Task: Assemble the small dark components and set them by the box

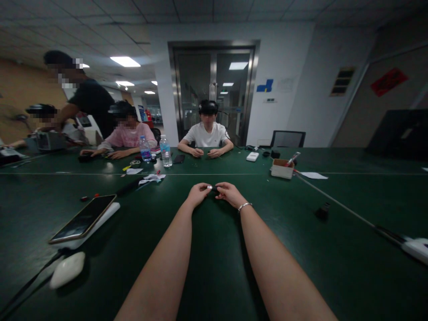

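Over the middle of the green table, my left hand point(198, 194) and my right hand point(230, 195) meet at a small black stick with a silver metal end point(210, 187), which looks like a USB flash drive. The fingertips of my left hand pinch the silver end. My right thumb and fingers close on the dark end and partly cover it. A silver bracelet point(244, 206) circles my right wrist. Both forearms stretch forward, with the hands just above the tabletop.
To the left, a phone point(85, 218) leans on a white block beside a white rounded case point(67, 269). Further off are water bottles point(165, 151), crumpled paper point(152, 178) and a small box point(281, 170). A black object point(323, 211) lies right. Several people are across the table.
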A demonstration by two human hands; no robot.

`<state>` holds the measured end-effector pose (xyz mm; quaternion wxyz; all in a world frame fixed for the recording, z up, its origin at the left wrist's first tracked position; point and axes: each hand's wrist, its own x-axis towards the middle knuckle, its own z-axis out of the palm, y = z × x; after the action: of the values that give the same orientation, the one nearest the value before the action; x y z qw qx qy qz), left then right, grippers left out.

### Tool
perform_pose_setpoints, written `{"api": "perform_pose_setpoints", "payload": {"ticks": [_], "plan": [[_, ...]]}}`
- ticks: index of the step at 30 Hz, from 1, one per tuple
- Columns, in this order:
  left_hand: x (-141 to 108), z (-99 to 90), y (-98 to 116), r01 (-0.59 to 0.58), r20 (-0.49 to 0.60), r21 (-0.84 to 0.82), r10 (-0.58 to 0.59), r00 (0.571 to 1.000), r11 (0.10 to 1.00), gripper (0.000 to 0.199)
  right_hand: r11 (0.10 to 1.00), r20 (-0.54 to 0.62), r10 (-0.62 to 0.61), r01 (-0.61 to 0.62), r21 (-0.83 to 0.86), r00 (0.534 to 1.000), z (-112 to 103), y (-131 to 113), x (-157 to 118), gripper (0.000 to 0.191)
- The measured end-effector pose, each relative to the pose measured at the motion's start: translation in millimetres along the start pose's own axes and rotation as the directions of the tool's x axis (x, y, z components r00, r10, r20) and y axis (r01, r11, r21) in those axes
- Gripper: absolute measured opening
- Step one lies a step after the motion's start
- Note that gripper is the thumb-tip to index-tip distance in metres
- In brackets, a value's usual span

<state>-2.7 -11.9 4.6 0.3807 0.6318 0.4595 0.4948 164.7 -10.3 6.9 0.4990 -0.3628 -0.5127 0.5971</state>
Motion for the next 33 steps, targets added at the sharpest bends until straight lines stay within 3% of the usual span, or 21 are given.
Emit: {"api": "perform_pose_setpoints", "payload": {"ticks": [4, 10, 33], "plan": [[-3.1, -1.0, 0.2, -0.073, -0.028, 0.017, 0.073, 0.997, 0.997, 0.035, 1.000, 0.003, -0.007, 0.007, 0.000, 1.000, 0.1, 0.2, 0.0, 0.012], [-0.4, -1.6, -5.4, -0.092, -0.009, 0.037, 0.092, 0.996, 0.995, 0.024, 1.000, -0.010, -0.003, 0.003, 0.002, 1.000, 0.3, 0.5, 0.3, 0.011], [4.2, -1.0, -7.7, 0.029, -0.023, 0.037, -0.028, 0.999, 0.999, 0.033, 0.999, 0.011, 0.006, -0.005, -0.036, 1.000, 1.3, -1.8, -1.8, 0.014]]}}
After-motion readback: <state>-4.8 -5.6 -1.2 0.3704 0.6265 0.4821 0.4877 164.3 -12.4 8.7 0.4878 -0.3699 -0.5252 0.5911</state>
